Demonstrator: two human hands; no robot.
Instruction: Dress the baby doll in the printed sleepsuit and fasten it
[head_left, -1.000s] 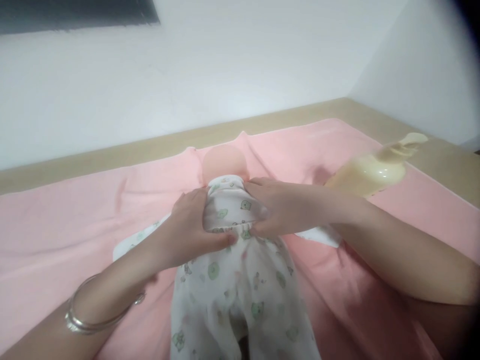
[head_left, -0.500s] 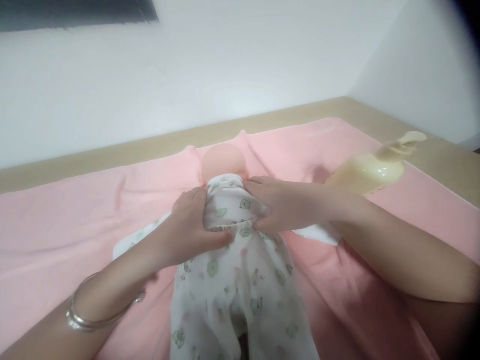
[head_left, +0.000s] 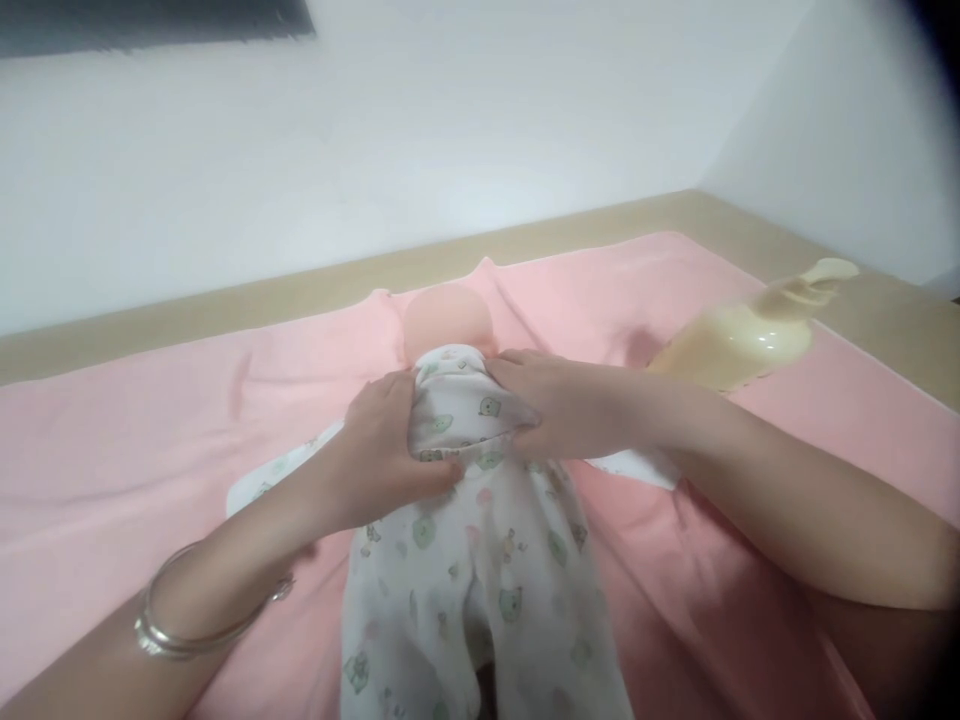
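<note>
A baby doll [head_left: 448, 318] lies on its back on a pink towel [head_left: 127, 450], head away from me. It wears white printed trousers [head_left: 480, 580] and a matching top [head_left: 465, 412]. My left hand [head_left: 375, 455] grips the trouser waistband at the doll's left side, thumb over the fabric. My right hand [head_left: 559, 405] pinches the waistband on the other side. Both hands are closed on the cloth at the doll's belly. A silver bangle [head_left: 195, 625] sits on my left wrist.
A pale yellow bottle [head_left: 742, 335] with a pump top lies on the towel at the right, behind my right forearm. The towel covers a tan surface [head_left: 225, 300] that runs along white walls meeting in a corner at the right.
The waistband has slid a little higher up the doll's belly with both hands still gripping it. The hands have barely shifted otherwise.
</note>
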